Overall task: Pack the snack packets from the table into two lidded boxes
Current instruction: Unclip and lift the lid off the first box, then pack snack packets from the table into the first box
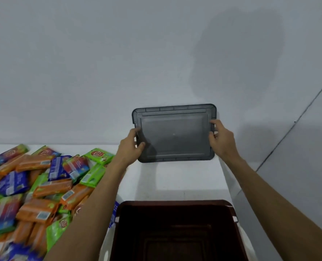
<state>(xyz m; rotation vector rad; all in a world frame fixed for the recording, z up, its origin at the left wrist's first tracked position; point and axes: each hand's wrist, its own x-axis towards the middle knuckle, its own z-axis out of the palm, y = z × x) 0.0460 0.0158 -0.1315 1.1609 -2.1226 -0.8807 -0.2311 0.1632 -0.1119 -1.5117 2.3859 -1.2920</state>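
Left hand point(132, 146): fingers curled round the left short edge of the grey lid point(173, 136), thumb on its face. Right hand point(221, 137): grips the opposite short edge the same way. The lid is tipped up, its face toward the camera, over the far part of the white table point(184, 178) and near the wall point(100, 63); cannot tell whether its lower edge touches the tabletop.

Risks (judgement):
- Both grips are on narrow rims only; if one slips, the lid swings down onto the table.
- If left propped against the wall, it could slide flat.

Containers:
- Dark brown box point(175, 202), nearest the camera, open, between the forearms. The interior shows only its own moulded floor; no packets inside.
- No second box identifiable in view.

Snack packets point(34, 189): orange, green, blue and red, heaped loosely on the table's left side, beside the left forearm, all outside the box. Packing not begun.
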